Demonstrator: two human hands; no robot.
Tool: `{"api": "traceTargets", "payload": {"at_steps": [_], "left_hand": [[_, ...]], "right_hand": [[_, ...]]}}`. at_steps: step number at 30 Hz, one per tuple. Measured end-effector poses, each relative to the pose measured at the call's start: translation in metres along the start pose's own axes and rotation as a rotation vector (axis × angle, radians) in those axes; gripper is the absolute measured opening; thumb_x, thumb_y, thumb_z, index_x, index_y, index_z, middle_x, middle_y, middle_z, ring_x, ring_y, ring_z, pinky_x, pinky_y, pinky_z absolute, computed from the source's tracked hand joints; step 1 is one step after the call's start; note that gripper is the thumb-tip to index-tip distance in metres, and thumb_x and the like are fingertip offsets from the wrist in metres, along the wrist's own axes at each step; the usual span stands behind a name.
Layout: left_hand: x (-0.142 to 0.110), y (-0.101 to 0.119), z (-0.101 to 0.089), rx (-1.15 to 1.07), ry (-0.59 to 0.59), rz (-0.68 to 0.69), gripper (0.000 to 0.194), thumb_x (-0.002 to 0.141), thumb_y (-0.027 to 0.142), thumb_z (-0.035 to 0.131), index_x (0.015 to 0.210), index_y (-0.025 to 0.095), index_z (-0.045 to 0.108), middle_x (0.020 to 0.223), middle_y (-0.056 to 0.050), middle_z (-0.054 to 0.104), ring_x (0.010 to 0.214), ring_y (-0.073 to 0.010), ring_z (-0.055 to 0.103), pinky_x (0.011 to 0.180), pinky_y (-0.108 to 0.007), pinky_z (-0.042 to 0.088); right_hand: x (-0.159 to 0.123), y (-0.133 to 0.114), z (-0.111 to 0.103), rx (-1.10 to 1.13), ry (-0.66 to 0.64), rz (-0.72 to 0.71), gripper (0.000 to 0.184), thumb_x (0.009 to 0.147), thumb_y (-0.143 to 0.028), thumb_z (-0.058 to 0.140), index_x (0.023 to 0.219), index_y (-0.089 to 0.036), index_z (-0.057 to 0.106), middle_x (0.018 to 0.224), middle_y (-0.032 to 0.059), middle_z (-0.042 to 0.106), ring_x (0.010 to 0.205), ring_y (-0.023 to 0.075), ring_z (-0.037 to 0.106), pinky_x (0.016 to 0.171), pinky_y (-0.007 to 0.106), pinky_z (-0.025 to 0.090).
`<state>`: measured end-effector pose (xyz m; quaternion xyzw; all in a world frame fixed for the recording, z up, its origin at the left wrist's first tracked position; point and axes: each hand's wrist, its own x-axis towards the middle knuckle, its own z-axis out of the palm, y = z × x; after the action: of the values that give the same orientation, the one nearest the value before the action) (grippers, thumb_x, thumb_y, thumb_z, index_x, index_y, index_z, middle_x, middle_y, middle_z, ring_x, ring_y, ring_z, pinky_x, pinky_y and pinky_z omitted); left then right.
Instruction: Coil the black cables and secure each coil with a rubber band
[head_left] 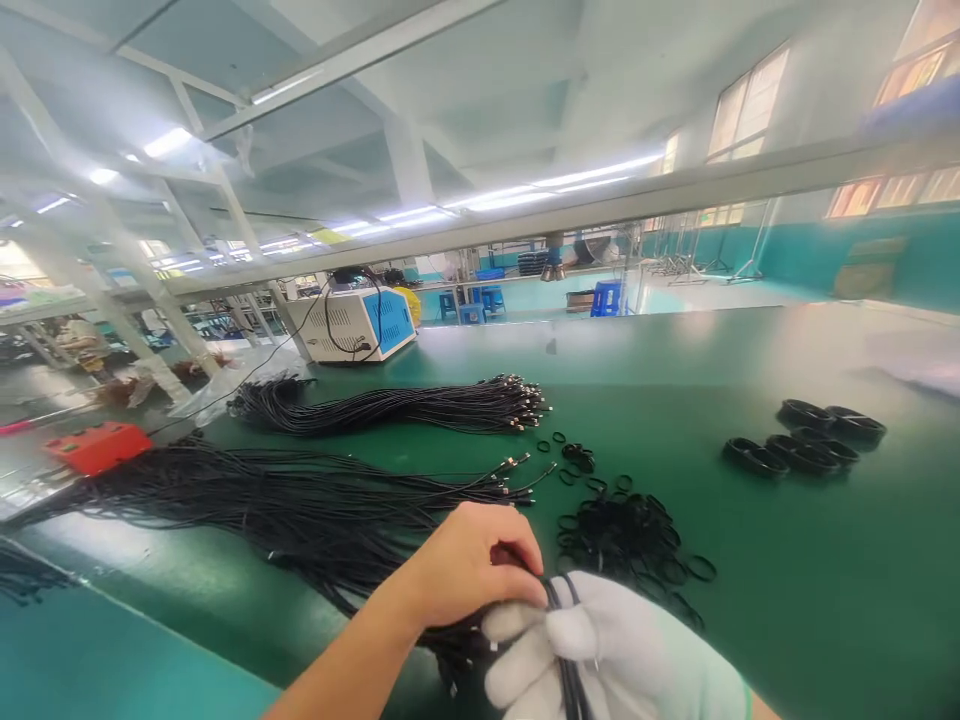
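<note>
Black cables (570, 680) run through my gloved right hand (577, 640), whose white fingers are wrapped round them. Bare and bent, my left hand (480, 565) pinches at the same cables just above the right thumb; its fingertips touch the strands there. Beneath and left of my left forearm spreads a loose heap of black cables (300, 500), their metal plugs pointing right. To the right of my hands lies a pile of small black rings (622, 535), with several single ones scattered round it.
A neater cable bundle (390, 405) lies farther back. Several coiled black cables (802, 450) sit at the right. A white and blue machine (367, 325) stands at the back left of the green table (750, 360), and a red box (97, 448) at the left edge.
</note>
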<state>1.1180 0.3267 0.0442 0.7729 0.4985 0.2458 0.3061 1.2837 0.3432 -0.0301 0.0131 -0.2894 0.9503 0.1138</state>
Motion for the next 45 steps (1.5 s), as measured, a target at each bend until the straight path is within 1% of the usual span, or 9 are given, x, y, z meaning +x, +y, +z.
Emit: {"api": "traceTargets", "payload": {"at_steps": [4,9,13,18,22,26,33,39,45], "left_hand": [[0.005,-0.028,0.017,-0.187,0.094,-0.066,0.017,0.082,0.028,0.056,0.079,0.016,0.068,0.077,-0.002,0.066,0.073,-0.0141,0.059,0.065,-0.021,0.044],[-0.015,-0.051,0.025,0.452,0.233,-0.156,0.03,0.091,0.026,0.035,0.082,0.021,0.064,0.081,-0.002,0.065,0.074,-0.0163,0.057,0.07,-0.027,0.041],[-0.036,-0.045,0.047,0.735,0.271,-0.064,0.022,0.088,0.02,0.038,0.083,0.023,0.06,0.076,0.0,0.064,0.067,-0.0163,0.057,0.063,-0.027,0.038],[-0.039,-0.015,0.061,0.786,0.284,0.195,0.013,0.082,0.018,0.05,0.07,0.02,0.054,0.066,0.002,0.06,0.057,-0.0145,0.052,0.055,-0.029,0.031],[-0.036,0.001,0.024,0.755,0.162,0.302,0.02,0.084,0.033,0.057,0.069,0.019,0.054,0.069,0.002,0.06,0.062,-0.0125,0.051,0.059,-0.028,0.031],[-0.034,-0.006,-0.001,0.463,0.058,0.17,0.013,0.08,0.03,0.063,0.072,0.019,0.061,0.073,0.004,0.061,0.068,-0.0096,0.054,0.065,-0.022,0.035],[-0.02,-0.038,0.017,-0.189,0.025,-0.03,0.018,0.082,0.026,0.057,0.084,0.014,0.069,0.081,-0.002,0.068,0.077,-0.0138,0.061,0.069,-0.02,0.045],[-0.027,-0.038,0.01,0.307,0.124,-0.131,0.025,0.088,0.017,0.041,0.089,0.023,0.065,0.079,0.003,0.065,0.074,-0.0138,0.058,0.067,-0.022,0.041],[-0.031,-0.034,0.05,0.696,0.228,-0.32,0.028,0.087,0.013,0.037,0.098,0.026,0.059,0.085,-0.001,0.065,0.069,-0.0186,0.062,0.059,-0.027,0.039]], "right_hand": [[0.004,-0.005,0.006,0.033,-0.001,-0.074,0.044,0.065,-0.028,0.077,0.098,-0.009,0.056,0.071,0.0018,0.051,0.066,0.0132,0.05,0.073,0.032,0.035],[0.004,-0.026,0.016,0.142,0.043,-0.376,0.037,0.069,-0.026,0.074,0.097,-0.012,0.054,0.067,-0.0048,0.03,0.059,0.008,0.033,0.061,0.025,0.027],[0.002,-0.037,0.01,0.081,0.167,-0.521,0.031,0.076,-0.023,0.069,0.1,-0.012,0.054,0.07,-0.0022,0.038,0.065,0.0106,0.04,0.066,0.029,0.033],[0.001,-0.019,0.002,-0.135,0.434,-0.372,0.033,0.077,-0.024,0.067,0.106,-0.012,0.056,0.091,0.0092,0.057,0.082,0.0186,0.055,0.08,0.037,0.038],[0.001,-0.003,0.009,-0.184,0.199,-0.091,0.02,0.077,-0.02,0.066,0.088,-0.005,0.06,0.079,0.0065,0.052,0.071,0.0131,0.05,0.069,0.03,0.037],[0.005,0.008,0.011,0.02,0.032,0.062,0.027,0.07,-0.02,0.072,0.087,-0.007,0.056,0.068,-0.0006,0.039,0.061,0.0083,0.04,0.061,0.024,0.03],[0.017,0.018,-0.002,0.097,-0.012,0.016,0.032,0.066,-0.023,0.075,0.084,-0.01,0.052,0.064,-0.0039,0.029,0.055,0.0064,0.028,0.055,0.022,0.02],[0.021,-0.007,0.002,0.096,0.172,-0.357,0.042,0.066,-0.03,0.076,0.101,-0.015,0.06,0.068,-0.0028,0.036,0.059,0.0089,0.036,0.064,0.027,0.033],[0.01,-0.031,-0.006,0.062,0.467,-0.526,0.039,0.069,-0.029,0.074,0.104,-0.015,0.063,0.104,0.0089,0.06,0.094,0.0215,0.056,0.092,0.042,0.038]]}}
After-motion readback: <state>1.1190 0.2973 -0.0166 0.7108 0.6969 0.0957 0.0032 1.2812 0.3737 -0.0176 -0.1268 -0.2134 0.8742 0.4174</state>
